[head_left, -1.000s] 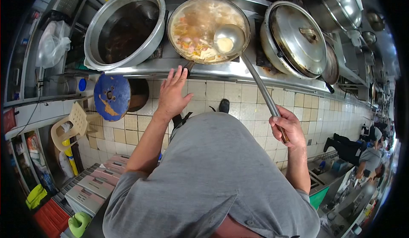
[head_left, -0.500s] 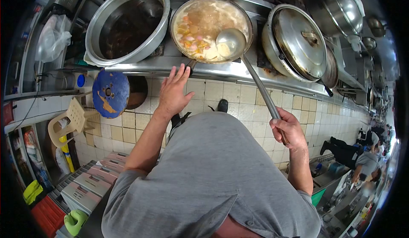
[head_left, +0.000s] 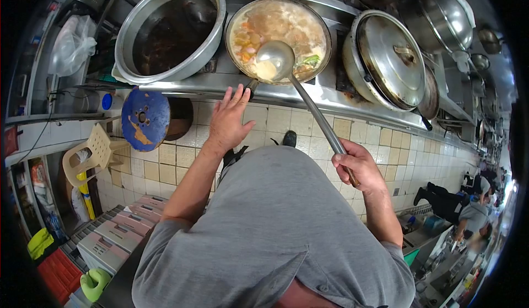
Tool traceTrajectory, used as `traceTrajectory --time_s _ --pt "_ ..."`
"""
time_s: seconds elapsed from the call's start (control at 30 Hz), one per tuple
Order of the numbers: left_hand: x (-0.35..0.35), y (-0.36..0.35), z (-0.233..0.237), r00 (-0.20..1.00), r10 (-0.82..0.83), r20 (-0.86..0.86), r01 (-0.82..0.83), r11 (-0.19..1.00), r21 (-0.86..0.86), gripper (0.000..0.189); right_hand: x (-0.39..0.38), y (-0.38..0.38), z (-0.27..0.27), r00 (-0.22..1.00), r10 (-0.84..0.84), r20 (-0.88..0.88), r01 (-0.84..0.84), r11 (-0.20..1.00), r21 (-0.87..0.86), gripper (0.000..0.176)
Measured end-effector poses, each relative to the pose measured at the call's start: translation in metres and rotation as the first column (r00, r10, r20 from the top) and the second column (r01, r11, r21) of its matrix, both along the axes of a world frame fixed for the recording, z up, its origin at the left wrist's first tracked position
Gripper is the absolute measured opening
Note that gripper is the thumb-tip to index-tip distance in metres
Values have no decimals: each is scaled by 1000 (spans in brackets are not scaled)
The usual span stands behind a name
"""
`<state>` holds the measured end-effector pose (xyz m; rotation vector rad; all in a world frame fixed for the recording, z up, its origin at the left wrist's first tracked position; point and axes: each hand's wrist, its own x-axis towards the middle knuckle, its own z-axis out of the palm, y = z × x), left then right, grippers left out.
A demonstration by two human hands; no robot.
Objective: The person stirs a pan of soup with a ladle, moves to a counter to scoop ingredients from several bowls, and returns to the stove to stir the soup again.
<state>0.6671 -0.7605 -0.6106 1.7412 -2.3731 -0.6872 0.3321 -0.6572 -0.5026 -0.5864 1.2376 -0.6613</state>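
Closest to the body, the right hand is clenched around the tail end of a long steel ladle. From that fist the ladle's long axis runs away and to the left, crossing the front edge of the steel counter at a slant. Its bowl sits low in the near side of the wok, which is full of pale broth with bits of vegetable. The left hand is the nearer of the two to the wok. It is empty, flat and spread wide, with its fingertips just at the wok's short dark handle, which juts out over the counter edge. I cannot tell whether they touch it. Beyond, a big pot of dark liquid stands left of the wok and a lidded pot stands to its right.
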Motion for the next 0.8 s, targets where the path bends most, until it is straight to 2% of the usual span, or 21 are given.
traceTrajectory --time_s 0.03,0.07,0.13,0.37,0.43,0.57,0.73,0.8 --pt "0 0 -1 1000 0 -2 0 1000 -3 90 1 -2 -3 999 -2 42 2 1000 -4 44" --pt "0 0 -1 1000 1 -4 -1 1000 -6 90 5 -5 -2 999 0 43 0 1000 -6 44" --pt "0 0 -2 1000 3 5 -3 1000 -12 90 17 -11 3 996 -36 85 34 999 31 26" --pt "0 0 0 999 -1 36 1 1000 -2 91 39 -33 -3 990 -24 137 21 1000 18 22" --pt "-1 0 2 1000 3 26 -3 1000 -3 91 48 -44 2 969 -138 205 126 990 70 14" --pt "1 1 2 1000 2 8 -2 1000 -12 91 56 -71 -18 942 -102 320 103 995 16 16" --pt "1 2 0 1000 12 -15 -13 1000 -28 91 74 -120 -20 943 -109 315 120 993 -17 16" --pt "1 3 0 999 22 -27 -23 1000 -22 90 82 -137 -18 945 -198 261 213 977 -31 14"
